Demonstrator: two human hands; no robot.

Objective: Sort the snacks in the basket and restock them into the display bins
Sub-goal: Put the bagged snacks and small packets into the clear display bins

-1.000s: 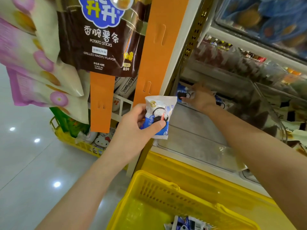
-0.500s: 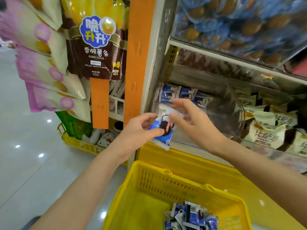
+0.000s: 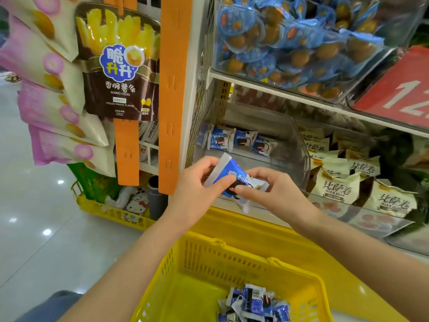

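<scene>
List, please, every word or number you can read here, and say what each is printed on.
"脆升升": brown hanging bag.
"香脆薯条": same bag.
"POTATO STICKS": same bag; the smaller print below it is blurred.
"比萨卷": cream packets.
"1", with the rest cut off by the frame: red sign.
Blue packet mid-frame: lettering too blurred to read.

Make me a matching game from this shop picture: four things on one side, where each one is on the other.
Things:
1. potato sticks bag
2. yellow basket
3. blue-and-white snack packet
4. red sign

Places:
A. pinched between left hand and right hand
B. upper right shelf
C. hanging, upper left
D. bottom, below the hands

Pairs: 1-C, 2-D, 3-A, 4-B
</scene>
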